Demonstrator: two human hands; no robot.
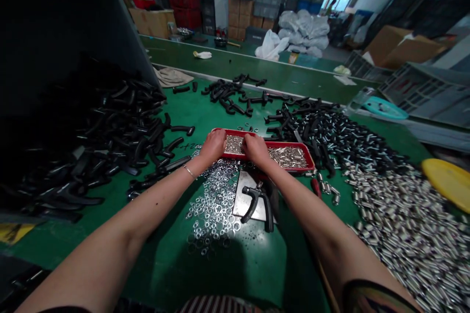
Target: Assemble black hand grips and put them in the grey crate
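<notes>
Both hands are at a red tray (250, 132) of tiny metal parts (234, 144). My left hand (213, 145) is closed at the tray's left end, its fingers curled over the rim. My right hand (256, 149) has its fingers bent down into the tray; the fingertips and whatever they hold are hidden. Beside it on the right, a second red tray (310, 156) holds small metal pins (288, 157). Nearer me, a black handle-shaped part (256, 204) lies on a metal plate (240, 203), with loose silver rings (215, 200) to its left.
A grey bin (141, 46) spills black handles (121, 127) at the left. Silver cylinders (414, 215) and dark-tipped bolts (341, 132) are heaped at the right, by a yellow lid (446, 181). Behind runs a green belt (249, 66).
</notes>
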